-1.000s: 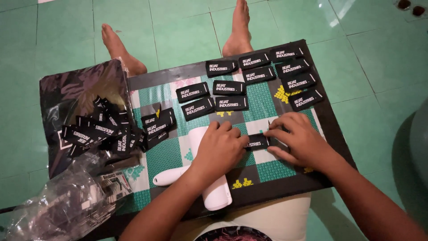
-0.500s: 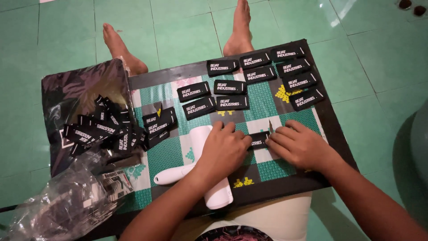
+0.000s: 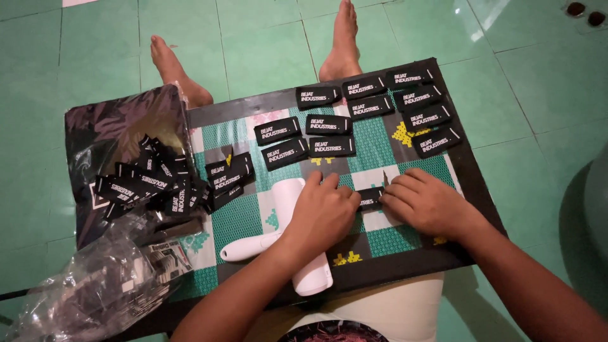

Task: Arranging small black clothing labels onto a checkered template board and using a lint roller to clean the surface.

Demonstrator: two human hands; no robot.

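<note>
A small black cloth label (image 3: 370, 198) with white print lies on the patterned board (image 3: 468, 183) on my lap. My left hand (image 3: 323, 212) presses its left end with curled fingers. My right hand (image 3: 427, 204) pinches and presses its right end flat on the board. Under my left hand and wrist lies a white hand-held appliance (image 3: 288, 244) with a handle pointing left. Several finished black labels (image 3: 380, 104) lie spread in rows across the far part of the board.
A heap of loose black labels (image 3: 158, 183) rests on a dark glossy bag (image 3: 120, 126) at the board's left edge. A clear plastic bag (image 3: 95, 285) of more pieces lies near left. My bare feet (image 3: 342, 38) rest on the green tiled floor beyond the board.
Both hands stay on the same label; the fingers have shifted slightly closer together around it. The camera view has moved a little. Nothing else has moved.
</note>
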